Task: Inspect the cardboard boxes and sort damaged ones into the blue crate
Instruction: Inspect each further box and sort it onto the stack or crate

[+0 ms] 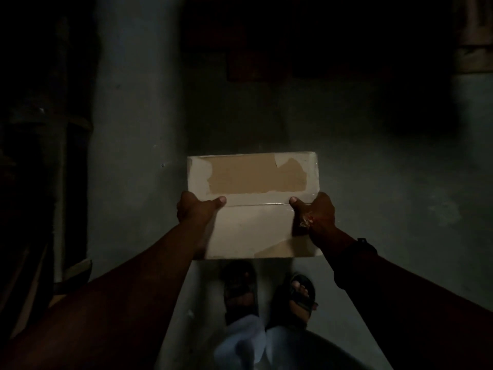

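I hold a pale cardboard box (253, 228) in front of me, above the floor. Its upper face has a large brown patch where the white outer layer is torn off, and a smaller torn patch shows near its lower edge. A clear tape seam runs across the middle. My left hand (196, 209) grips the box's left side with the thumb on top. On the right side my right hand (316, 212) grips it the same way. No blue crate is visible in the dark room.
Below the box are my two feet in dark sandals (241, 292) on a grey concrete floor (386, 198). Dark shelving or stacked items (40, 161) stand at the left. More dim shapes (472, 54) sit at the far right and back.
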The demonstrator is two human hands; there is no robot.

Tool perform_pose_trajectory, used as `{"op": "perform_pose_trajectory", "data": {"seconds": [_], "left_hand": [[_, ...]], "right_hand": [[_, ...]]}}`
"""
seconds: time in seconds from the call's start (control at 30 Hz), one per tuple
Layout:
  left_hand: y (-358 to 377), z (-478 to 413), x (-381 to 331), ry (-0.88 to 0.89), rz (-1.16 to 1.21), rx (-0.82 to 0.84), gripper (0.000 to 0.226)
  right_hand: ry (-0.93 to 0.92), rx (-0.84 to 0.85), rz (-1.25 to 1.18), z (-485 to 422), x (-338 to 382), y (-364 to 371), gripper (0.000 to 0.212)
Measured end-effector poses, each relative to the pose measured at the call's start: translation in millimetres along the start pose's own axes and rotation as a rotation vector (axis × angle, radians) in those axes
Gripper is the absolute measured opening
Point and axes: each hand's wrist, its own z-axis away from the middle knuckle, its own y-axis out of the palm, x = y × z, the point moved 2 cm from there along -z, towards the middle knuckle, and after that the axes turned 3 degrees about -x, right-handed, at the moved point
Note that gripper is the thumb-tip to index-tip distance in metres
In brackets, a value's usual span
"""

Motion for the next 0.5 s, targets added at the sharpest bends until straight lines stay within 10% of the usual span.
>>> {"op": "perform_pose_trajectory", "data": {"seconds": [0.5], "left_hand": [[-209.3,302.7,-215.7,0.248,0.036,-0.050,0.083]], "right_hand": [[-0.136,-0.144,-0.114,207.2,182.0,-305.3,0.053]]}}
